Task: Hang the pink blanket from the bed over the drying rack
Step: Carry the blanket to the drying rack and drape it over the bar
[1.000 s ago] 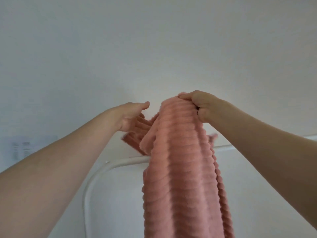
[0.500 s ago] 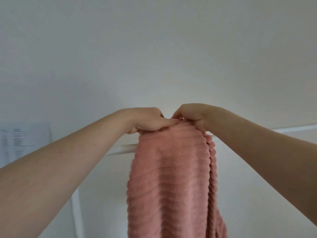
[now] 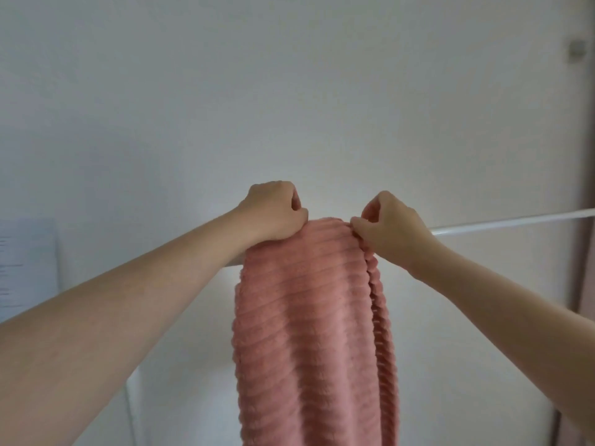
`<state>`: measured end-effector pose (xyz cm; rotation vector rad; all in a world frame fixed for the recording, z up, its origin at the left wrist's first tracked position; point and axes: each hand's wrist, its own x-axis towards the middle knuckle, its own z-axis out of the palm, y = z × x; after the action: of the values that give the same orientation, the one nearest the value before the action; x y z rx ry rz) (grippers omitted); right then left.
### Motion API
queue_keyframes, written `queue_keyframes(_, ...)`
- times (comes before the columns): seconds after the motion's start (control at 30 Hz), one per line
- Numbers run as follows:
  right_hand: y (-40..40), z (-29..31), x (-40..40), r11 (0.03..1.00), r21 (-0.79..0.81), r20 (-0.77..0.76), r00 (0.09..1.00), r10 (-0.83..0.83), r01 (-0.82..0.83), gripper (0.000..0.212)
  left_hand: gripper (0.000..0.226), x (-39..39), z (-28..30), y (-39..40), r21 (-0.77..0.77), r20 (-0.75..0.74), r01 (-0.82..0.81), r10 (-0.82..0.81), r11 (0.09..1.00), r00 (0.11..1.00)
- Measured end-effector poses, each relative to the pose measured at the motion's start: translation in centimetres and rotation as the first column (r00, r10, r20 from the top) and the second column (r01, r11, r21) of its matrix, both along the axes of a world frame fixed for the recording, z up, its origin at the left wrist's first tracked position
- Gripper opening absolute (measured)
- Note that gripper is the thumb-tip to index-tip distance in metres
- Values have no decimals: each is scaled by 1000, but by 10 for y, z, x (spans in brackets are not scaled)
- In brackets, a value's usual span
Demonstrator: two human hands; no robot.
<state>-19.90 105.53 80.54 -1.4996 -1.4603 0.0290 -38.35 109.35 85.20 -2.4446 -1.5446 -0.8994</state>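
Observation:
The pink ribbed blanket is draped over the white top bar of the drying rack and hangs straight down in a narrow bunch. My left hand pinches the blanket's top fold at its left edge. On the fold's right edge, my right hand pinches the fabric. The two hands are a short way apart, both at bar height. Behind the blanket and hands the bar is hidden.
A plain white wall fills the background. The rack's white upright runs down at lower left. A sheet of paper is stuck on the wall at the left. A door frame edge stands at the far right.
My left hand closed on the blanket's top fold beside the right hand. Both hands then drew a little apart along the bar, spreading the fold.

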Motion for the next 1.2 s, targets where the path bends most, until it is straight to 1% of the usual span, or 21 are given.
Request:
queue_keyframes(0.07,-12,-11,1,995,-97,-45,999,26,-31,31,21,12,-1,-7,59,-21,26,-24,998,999)
queue_keyframes(0.13,-21,-16,2,983,-136,-135,986,102,-120,41,25,25,-3,-13,50,-88,61,-56,997,994)
queue_keyframes(0.17,-24,-18,3,977,-130,-178,973,148,-172,40,28,30,-5,-15,39,-125,87,-81,995,989)
queue_keyframes(0.2,-28,-20,2,972,-113,-202,962,181,-207,34,30,35,-7,-17,26,-155,115,-109,993,982)
queue_keyframes(0.27,-29,-22,1,976,-66,-203,961,189,-206,17,31,42,-11,-18,20,-205,154,-146,988,968)
queue_keyframes(0.33,-26,-21,2,984,-29,-249,955,164,-176,17,34,50,-13,-19,54,-247,159,-141,986,959)
queue_keyframes(0.4,-22,-15,5,985,-1,-346,925,160,-171,18,36,56,-14,-19,115,-275,154,-118,981,954)
queue_keyframes(0.47,-20,-6,15,986,39,-433,887,161,-160,15,38,60,-14,-18,139,-281,155,-111,978,953)
queue_keyframes(0.53,-18,2,28,982,89,-490,851,189,-167,14,35,64,-14,-17,154,-269,160,-115,975,956)
queue_keyframes(0.6,-15,6,43,978,118,-509,835,209,-173,16,28,71,-13,-16,178,-259,169,-120,969,958)
queue_keyframes(0.77,-4,7,85,985,111,-481,860,170,-133,18,17,104,-10,-20,197,-214,155,-112,968,970)
queue_keyframes(0.9,4,9,138,986,122,-507,847,159,-111,23,22,138,-10,-22,185,-192,56,-20,981,981)
queue_keyframes(0.97,10,8,163,986,114,-536,827,167,-125,19,29,150,-10,-22,147,-202,0,30,989,979)
queue_keyframes(1.07,19,5,206,981,91,-581,791,192,-172,21,37,178,-14,-24,74,-227,-69,84,995,970)
queue_keyframes(1.13,25,3,229,979,82,-581,790,197,-184,23,35,197,-15,-24,50,-218,-83,92,995,972)
queue_keyframes(1.2,31,0,245,977,77,-569,796,207,-199,23,27,213,-17,-23,61,-216,-83,94,995,972)
